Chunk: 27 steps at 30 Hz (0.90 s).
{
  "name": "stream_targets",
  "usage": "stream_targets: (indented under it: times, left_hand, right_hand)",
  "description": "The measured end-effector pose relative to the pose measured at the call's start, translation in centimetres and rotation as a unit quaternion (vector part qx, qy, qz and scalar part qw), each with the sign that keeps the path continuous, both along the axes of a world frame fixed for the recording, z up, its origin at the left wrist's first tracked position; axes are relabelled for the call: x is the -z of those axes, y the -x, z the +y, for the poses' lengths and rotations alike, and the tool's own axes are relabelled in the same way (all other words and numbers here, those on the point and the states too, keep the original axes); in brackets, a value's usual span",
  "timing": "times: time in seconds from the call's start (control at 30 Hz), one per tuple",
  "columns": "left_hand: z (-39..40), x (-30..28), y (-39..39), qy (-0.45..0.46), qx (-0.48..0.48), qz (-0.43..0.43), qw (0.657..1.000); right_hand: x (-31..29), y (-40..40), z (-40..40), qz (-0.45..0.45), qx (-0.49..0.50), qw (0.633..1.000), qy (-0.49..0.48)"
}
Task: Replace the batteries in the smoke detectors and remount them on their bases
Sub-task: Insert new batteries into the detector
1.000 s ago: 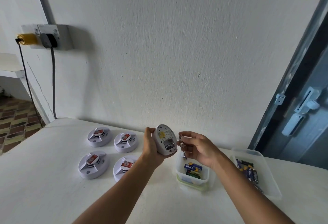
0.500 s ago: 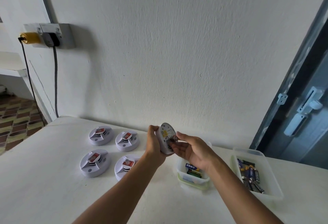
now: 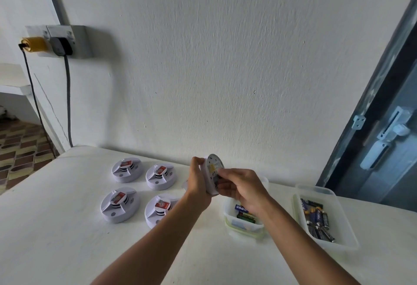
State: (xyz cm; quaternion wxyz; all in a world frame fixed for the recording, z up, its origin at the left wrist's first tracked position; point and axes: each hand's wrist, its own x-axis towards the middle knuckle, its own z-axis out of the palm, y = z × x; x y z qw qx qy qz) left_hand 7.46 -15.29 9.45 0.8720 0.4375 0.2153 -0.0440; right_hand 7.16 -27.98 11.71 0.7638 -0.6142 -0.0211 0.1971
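- On the white table (image 3: 56, 228), at left: four round white plastic smoke detectors (image 3: 120, 204) in a two-by-two block, each with a red-and-white label on a raised centre; whether serviced or waiting, impossible to tell.
- Left hand (image 3: 198, 183) clenched round the rim of a fifth smoke detector (image 3: 213, 167), raised above the table on edge, underside turned toward the right hand.
- Right hand (image 3: 242, 186) with fingertips pressed into the open back of that detector, likely seating a battery; the battery itself hidden, so the grip cannot be judged.
- Judged stage: mid-insertion on this unit; remounting on its base not yet done.
- Below the right wrist: a small clear tub (image 3: 244, 226) with a green-tinged rim, holding a few blue and green cylindrical batteries.
- Far right: a shallow translucent tray (image 3: 347, 243) with a heap of dark glossy batteries (image 3: 317, 221).
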Motion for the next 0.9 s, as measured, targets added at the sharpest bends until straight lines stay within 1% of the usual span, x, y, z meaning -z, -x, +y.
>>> stream_targets:
  times: [0.1, 0.2, 0.33, 0.47, 0.6, 0.67, 0.77, 0.83, 0.9]
  left_hand:
    - [0.0, -0.3, 0.2, -0.012, 0.003, -0.003, 1.000]
    - [0.2, -0.7, 0.4, 0.004, -0.011, 0.005, 1.000]
    - [0.2, -1.0, 0.6, 0.022, -0.031, 0.009, 0.999]
    - [0.2, -1.3, 0.8, 0.017, -0.019, -0.005, 1.000]
    - [-0.2, -1.5, 1.0, 0.024, -0.011, -0.017, 1.000]
    - [-0.5, -1.9, 1.0, 0.019, -0.006, -0.032, 0.999]
    - [-0.5, -2.5, 0.8, 0.048, -0.007, -0.057, 0.997]
    - [-0.5, -2.9, 0.7, 0.065, 0.003, -0.078, 0.995]
    - [-0.5, -3.4, 0.7, 0.076, 0.017, -0.090, 0.993]
  right_hand:
    - [-0.2, 0.0, 0.0, 0.026, -0.001, 1.000, -0.011]
    - [0.0, 0.2, -0.1, 0.036, -0.013, 0.999, -0.035]
    - [0.5, 0.5, 0.1, 0.008, -0.006, 1.000, -0.019]
    - [1.0, 0.5, 0.2, -0.020, 0.013, 1.000, 0.020]
    - [1.3, 0.8, 0.5, -0.041, 0.069, 0.996, 0.049]
    - [1.3, 0.8, 0.9, -0.038, 0.098, 0.993, 0.054]
    - [1.0, 0.8, 1.1, -0.027, 0.128, 0.989, 0.063]
    - [0.8, 0.6, 1.1, -0.005, 0.117, 0.993, 0.030]
    - [0.6, 0.5, 1.2, 0.023, 0.083, 0.996, -0.023]
